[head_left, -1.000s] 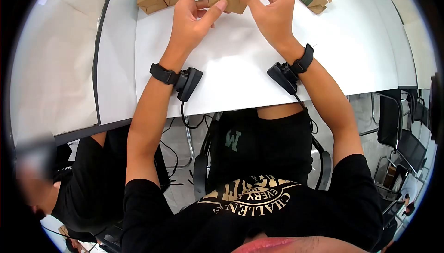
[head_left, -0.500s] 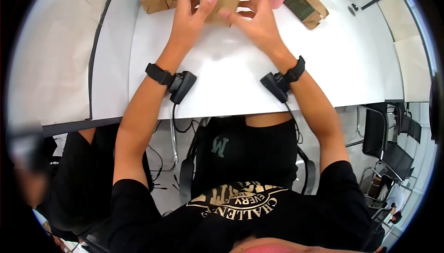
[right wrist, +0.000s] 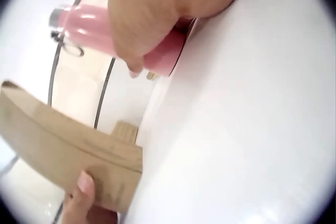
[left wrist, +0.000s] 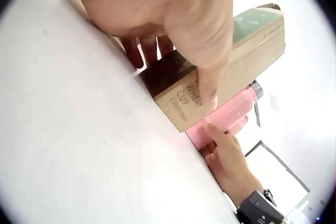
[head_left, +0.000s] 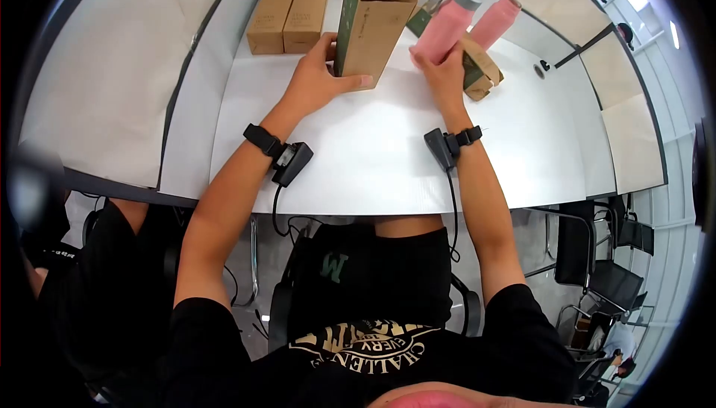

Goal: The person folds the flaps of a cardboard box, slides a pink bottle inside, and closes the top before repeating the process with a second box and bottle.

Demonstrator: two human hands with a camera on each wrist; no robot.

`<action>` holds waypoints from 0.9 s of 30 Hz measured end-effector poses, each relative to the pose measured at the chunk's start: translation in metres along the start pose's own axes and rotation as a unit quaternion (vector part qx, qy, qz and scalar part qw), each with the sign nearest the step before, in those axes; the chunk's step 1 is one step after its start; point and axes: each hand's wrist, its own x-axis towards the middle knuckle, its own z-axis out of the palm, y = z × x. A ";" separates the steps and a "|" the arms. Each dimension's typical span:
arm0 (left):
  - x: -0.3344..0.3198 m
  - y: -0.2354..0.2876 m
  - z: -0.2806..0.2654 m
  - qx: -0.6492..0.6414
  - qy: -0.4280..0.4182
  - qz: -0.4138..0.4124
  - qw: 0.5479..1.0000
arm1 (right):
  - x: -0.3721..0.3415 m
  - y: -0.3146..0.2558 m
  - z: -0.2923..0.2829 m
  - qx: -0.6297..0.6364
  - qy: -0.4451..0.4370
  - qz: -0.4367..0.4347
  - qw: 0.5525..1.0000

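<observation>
A tall cardboard box (head_left: pixel 377 39), brown with a green side, stands upright on the table with its top open. My left hand (head_left: pixel 317 86) grips it low down, thumb across the near face, and "WHEAT CUP" is printed on its bottom end (left wrist: pixel 184 103) in the left wrist view. To the right of the box, my right hand (head_left: pixel 445 83) holds a pink bottle (head_left: pixel 446 31) with a grey lid and a carrying loop around its lower part. The bottle's base (right wrist: pixel 170 58) is right at the tabletop in the right wrist view.
Behind the right hand are a second pink bottle (head_left: pixel 497 23) and a brown-and-green carton (head_left: pixel 481 72) lying down. Two brown boxes (head_left: pixel 274 20) lie side by side at the back left. Partition panels (head_left: pixel 183 102) border the white table (head_left: pixel 358 162).
Both hands were on the box; now only the left grips it, with its open top up. The right hand has moved right onto the pink bottle. The head view has tilted up.
</observation>
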 end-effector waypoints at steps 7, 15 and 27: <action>0.000 -0.012 -0.003 0.071 0.085 0.055 0.992 | 0.002 -0.035 -0.026 -0.001 0.112 -0.087 0.990; -0.001 -0.016 -0.005 0.079 0.066 0.045 0.994 | 0.029 -0.161 -0.118 -0.203 -0.081 -0.369 0.903; -0.006 -0.007 -0.004 0.094 0.054 0.058 0.992 | 0.081 -0.272 -0.138 -0.460 -0.282 -0.417 0.731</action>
